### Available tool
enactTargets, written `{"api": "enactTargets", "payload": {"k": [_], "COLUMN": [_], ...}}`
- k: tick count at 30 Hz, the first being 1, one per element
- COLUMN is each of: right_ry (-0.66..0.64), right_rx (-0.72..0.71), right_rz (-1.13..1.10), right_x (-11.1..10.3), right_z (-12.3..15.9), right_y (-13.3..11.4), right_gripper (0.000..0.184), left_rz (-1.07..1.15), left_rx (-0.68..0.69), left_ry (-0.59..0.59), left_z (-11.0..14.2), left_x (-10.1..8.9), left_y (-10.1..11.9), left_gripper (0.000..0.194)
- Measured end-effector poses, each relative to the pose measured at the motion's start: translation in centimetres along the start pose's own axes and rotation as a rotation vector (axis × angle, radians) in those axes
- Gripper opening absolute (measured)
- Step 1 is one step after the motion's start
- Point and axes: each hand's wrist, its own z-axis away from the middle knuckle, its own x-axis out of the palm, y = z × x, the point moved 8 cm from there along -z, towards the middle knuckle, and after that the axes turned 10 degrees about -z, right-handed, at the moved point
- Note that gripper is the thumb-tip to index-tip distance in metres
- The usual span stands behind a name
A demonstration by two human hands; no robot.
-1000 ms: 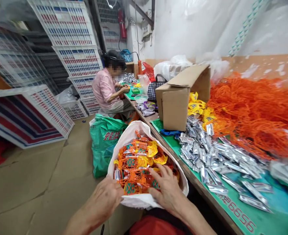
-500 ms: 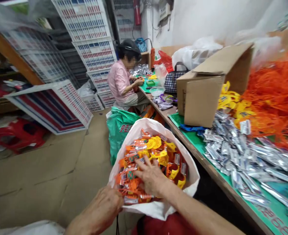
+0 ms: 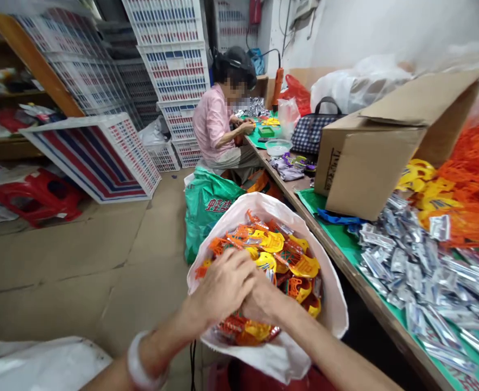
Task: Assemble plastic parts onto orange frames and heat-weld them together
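Below me a white sack (image 3: 337, 309) stands with its mouth wide, full of orange and yellow plastic pieces (image 3: 270, 241), some with clear or silvery packets. My left hand (image 3: 225, 282) is over the left side of the pile, its fingers bent and close together against my right hand. Whether it grips anything is hidden. My right hand (image 3: 262, 298) lies low over the middle of the pile, its fingers covered by my left hand. A white band circles my left wrist.
On the right, a workbench (image 3: 329, 244) carries silver packets (image 3: 418, 266), orange pieces (image 3: 476, 190) and a cardboard box (image 3: 357, 163). A green bag (image 3: 207, 206) stands beyond the sack. Further back a person in pink (image 3: 213, 122) sits working. Stacked crates (image 3: 174, 70) and a red stool (image 3: 44, 198) stand left.
My left hand has left the sack's rim and moved up and right, over the pile against my right hand. My right hand's spread fingers are now covered. The view has shifted left.
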Motion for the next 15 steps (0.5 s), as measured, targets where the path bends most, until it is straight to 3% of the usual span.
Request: {"api": "enactTargets", "payload": {"k": [2,4,7,10,15], "right_ry": [0.071,0.147,0.140,0.059,-0.002], "right_rx": [0.075,0.156,0.269,0.364,0.423], "right_rz": [0.032,0.078,0.171,0.222,0.246], "right_x": [-2.4,-4.3,-4.7,-3.3,-1.9], "right_z": [1.1,2.4,4.2,5.8,7.9], "right_y": [1.9,4.0,7.1,9.4,9.7], "right_gripper": [0.029,0.033,0.049,0.070,0.052], "left_rz": [-0.051,-0.136,-0.156,-0.195,-0.299], "left_rx": [-0.032,-0.133,-0.163,-0.206,-0.285], "left_ry": [0.003,-0.135,-0.267,-0.312,-0.290], "left_z": [-1.9,-2.9,-3.0,-2.5,-3.6], "left_x": [1.6,4.3,6.9,7.4,6.5], "left_y": [-1.0,-2.9,-5.1,-7.6,-9.8], "left_gripper": [0.039,0.049,0.065,0.070,0.060]}}
